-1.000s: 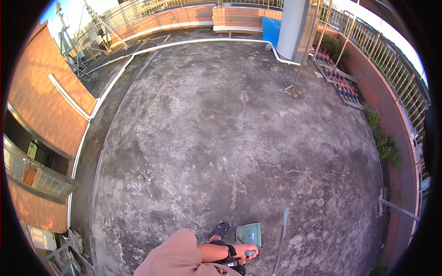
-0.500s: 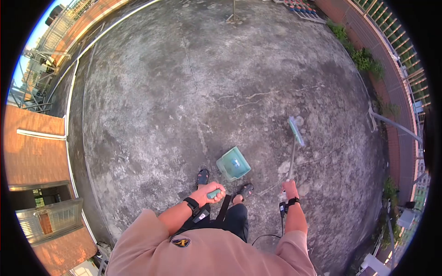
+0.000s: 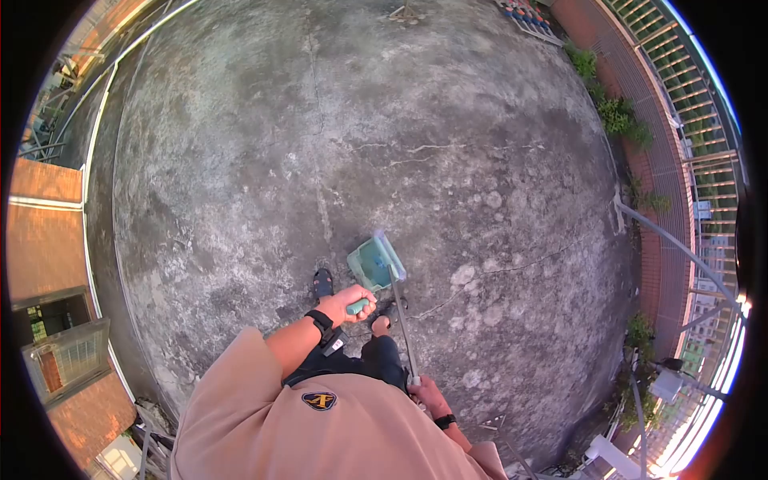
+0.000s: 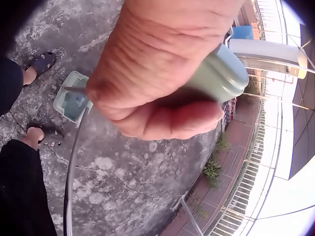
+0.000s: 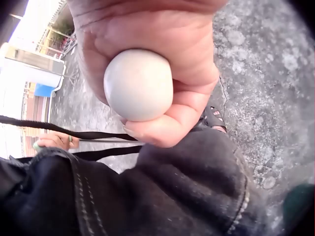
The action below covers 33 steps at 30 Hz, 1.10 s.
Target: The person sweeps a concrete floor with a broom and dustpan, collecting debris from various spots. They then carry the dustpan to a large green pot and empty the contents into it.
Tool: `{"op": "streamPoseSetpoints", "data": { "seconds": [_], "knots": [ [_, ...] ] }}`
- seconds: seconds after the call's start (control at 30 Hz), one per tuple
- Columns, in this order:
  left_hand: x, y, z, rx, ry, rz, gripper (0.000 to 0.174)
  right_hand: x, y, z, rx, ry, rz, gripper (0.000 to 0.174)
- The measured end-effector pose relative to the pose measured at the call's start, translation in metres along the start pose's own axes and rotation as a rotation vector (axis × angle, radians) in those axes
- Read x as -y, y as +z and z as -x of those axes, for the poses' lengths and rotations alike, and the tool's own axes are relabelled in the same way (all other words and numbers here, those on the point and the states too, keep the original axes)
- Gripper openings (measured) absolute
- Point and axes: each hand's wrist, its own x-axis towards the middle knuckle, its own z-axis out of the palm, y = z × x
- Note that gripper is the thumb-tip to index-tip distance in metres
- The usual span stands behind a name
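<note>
A green dustpan (image 3: pixel 370 268) rests on the concrete just ahead of the feet, a small bluish thing inside it. The left hand (image 3: pixel 346 304) grips the dustpan's green handle (image 3: pixel 358 306); close up in the left wrist view, that hand (image 4: pixel 162 73) has its fingers curled round the handle (image 4: pixel 216 78). Low at the right, the right hand (image 3: pixel 430 395) holds the upper end of a long thin pole (image 3: pixel 404 328). The pole's pale head (image 3: pixel 390 254) lies against the dustpan's right side. In the right wrist view the hand (image 5: pixel 152 29) wraps the pole's white rounded end (image 5: pixel 139 84).
Sandalled feet (image 3: pixel 322 282) stand behind the dustpan. Cracked concrete (image 3: pixel 480 200) spreads around. A brick wall with railing (image 3: pixel 660 184) and plants (image 3: pixel 616 112) borders the right; a brick building with an open window (image 3: pixel 68 360) is at the left. A metal post (image 3: pixel 680 260) slants at the right.
The right hand has brought the pole leftward, its head moving from the floor at the right to the dustpan. The left hand keeps its grip on the handle. The head view has tilted down.
</note>
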Motion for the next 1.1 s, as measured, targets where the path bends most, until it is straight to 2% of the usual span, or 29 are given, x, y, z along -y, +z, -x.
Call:
{"op": "streamPoseSetpoints", "data": {
  "seconds": [0.03,0.1,0.23,0.27,0.4,0.47,0.5,0.57,0.63,0.67,0.7,0.73,0.77,0.83,0.87,0.93,0.97,1.07,1.1],
  "knots": [
    [0.002,0.000,0.000,0.018,0.003,0.023,0.017,0.004,-0.004,0.004,-0.007,0.013,0.025,0.010],
    [0.004,-0.003,0.001,-0.001,0.065,-0.003,0.017,0.013,-0.009,0.005,-0.021,-0.007,-0.177,0.011],
    [0.013,-0.013,0.007,-0.045,0.059,-0.029,0.013,0.052,-0.047,-0.017,-0.145,-0.069,-0.130,0.010],
    [0.015,-0.014,0.015,-0.007,0.053,0.006,0.011,0.060,-0.061,-0.030,-0.193,-0.097,-0.071,0.010],
    [0.021,-0.011,0.045,-0.064,0.037,-0.042,0.011,0.106,-0.107,-0.086,-0.284,-0.172,0.057,0.012],
    [0.028,-0.023,0.040,-0.104,0.069,-0.075,0.011,0.123,-0.103,-0.112,-0.276,-0.200,0.085,0.015],
    [0.032,-0.029,0.036,-0.128,0.095,-0.117,0.011,0.130,-0.095,-0.119,-0.298,-0.154,0.192,0.016],
    [0.033,-0.043,0.030,-0.160,0.094,-0.112,0.012,0.115,-0.076,-0.142,-0.329,-0.109,0.318,0.018],
    [0.029,-0.050,0.028,-0.088,0.022,-0.070,0.014,0.060,-0.055,-0.172,-0.288,-0.091,0.411,0.019],
    [0.028,-0.052,0.029,-0.118,0.043,-0.101,0.016,0.039,-0.034,-0.170,-0.236,-0.073,0.487,0.018],
    [0.027,-0.059,0.026,-0.113,0.041,-0.107,0.016,0.035,-0.002,-0.136,-0.289,-0.114,0.488,0.017],
    [0.026,-0.068,0.019,-0.046,-0.013,-0.066,0.011,-0.003,0.005,-0.142,-0.181,-0.039,0.586,0.018],
    [0.024,-0.072,0.014,0.024,-0.063,-0.024,0.008,0.014,0.031,-0.097,-0.181,0.058,0.486,0.020],
    [0.023,-0.066,0.014,0.038,-0.037,-0.037,0.007,-0.024,0.037,-0.080,-0.021,0.024,0.615,0.017],
    [0.022,-0.066,0.011,0.007,-0.028,-0.050,0.008,-0.041,0.035,-0.069,-0.026,0.028,0.618,0.017],
    [0.020,-0.063,0.011,-0.019,-0.017,-0.054,0.009,-0.064,0.030,-0.055,0.071,-0.071,0.215,0.015],
    [0.018,-0.055,0.019,-0.014,-0.018,-0.055,0.009,-0.059,0.027,-0.045,0.066,-0.070,0.216,0.015],
    [0.018,-0.044,0.038,-0.092,0.084,-0.135,0.017,0.004,0.027,0.016,0.005,-0.007,-0.044,0.011],
    [0.020,-0.045,0.038,-0.093,0.078,-0.142,0.017,0.001,0.020,0.016,0.002,-0.006,-0.053,0.011]
  ]
}}
